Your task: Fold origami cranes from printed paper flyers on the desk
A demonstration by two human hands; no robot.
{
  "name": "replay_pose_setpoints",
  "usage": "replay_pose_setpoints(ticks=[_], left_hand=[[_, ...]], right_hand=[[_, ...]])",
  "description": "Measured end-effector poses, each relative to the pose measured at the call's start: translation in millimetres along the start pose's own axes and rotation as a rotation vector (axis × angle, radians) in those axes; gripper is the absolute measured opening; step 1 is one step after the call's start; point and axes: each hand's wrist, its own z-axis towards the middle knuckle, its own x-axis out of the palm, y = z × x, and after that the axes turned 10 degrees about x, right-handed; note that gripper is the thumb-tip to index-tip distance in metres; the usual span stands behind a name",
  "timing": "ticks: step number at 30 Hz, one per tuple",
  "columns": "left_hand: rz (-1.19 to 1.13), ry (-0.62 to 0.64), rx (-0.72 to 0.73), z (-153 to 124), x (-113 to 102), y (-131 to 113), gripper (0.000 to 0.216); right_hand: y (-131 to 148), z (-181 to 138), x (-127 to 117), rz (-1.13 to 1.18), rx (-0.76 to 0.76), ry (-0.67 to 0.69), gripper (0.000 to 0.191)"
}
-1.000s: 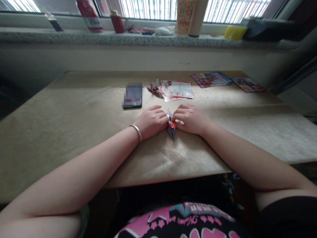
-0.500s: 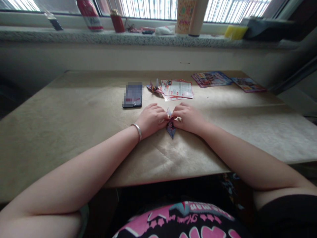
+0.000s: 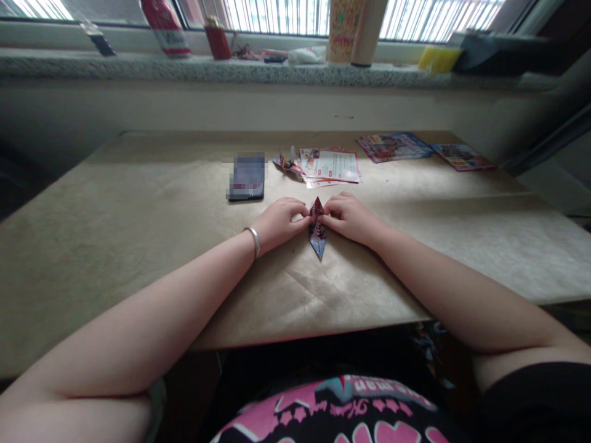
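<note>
A folded piece of printed paper (image 3: 317,237), narrow and diamond-shaped, lies lengthwise between my hands on the table. Its lower tip is bluish and its upper tip dark red. My left hand (image 3: 284,218), with a silver bangle at the wrist, pinches its left edge between thumb and fingers. From the other side my right hand (image 3: 349,218) grips the right edge, the thumb lying over the paper's middle. Beyond the hands rests a folded paper crane (image 3: 290,163), its wing or neck sticking up, against a stack of printed sheets (image 3: 335,166).
A phone (image 3: 248,177) lies left of the crane. Colourful printed booklets (image 3: 394,147) and another pile of them (image 3: 464,157) are at the back right. Bottles, a red container (image 3: 217,42) and a yellow item (image 3: 439,59) stand along the stone windowsill (image 3: 258,72).
The upper part of the folded paper now shows as a dark red point, where a pale bluish flap was before. My fingers have shifted slightly apart along its edges.
</note>
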Motion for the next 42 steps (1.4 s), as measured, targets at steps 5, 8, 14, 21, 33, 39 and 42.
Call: replay_pose_setpoints(ticks=[5,8,14,21,33,39,42], left_hand=[[-0.089,-0.021,-0.061,0.0,1.0,2.4,0.02],[-0.033,-0.015,-0.063,0.6,1.8,1.0,0.017],[0.079,0.0,-0.067,1.8,3.8,-2.4,0.015],[0.104,-0.071,-0.192,1.3,3.8,-3.9,0.016],[0.095,-0.028,-0.067,-3.2,0.9,-3.6,0.014],[0.234,0.034,0.052,-5.6,-1.7,-4.2,0.02],[0.263,0.031,0.087,-5.9,-2.0,-3.6,0.022]], right_hand=[[1.4,1.4,2.2,0.003,0.033,-0.038,0.02],[0.3,3.1,3.9,0.02,0.062,-0.039,0.021],[0.2,4.8,6.2,0.03,0.128,-0.059,0.021],[0.9,6.2,6.6,0.09,0.234,-0.021,0.021],[2.5,7.2,6.6,0.125,0.348,0.025,0.025],[-0.5,5.7,8.3,0.114,0.324,0.005,0.024],[-0.2,3.0,8.3,0.129,0.324,-0.041,0.026]])
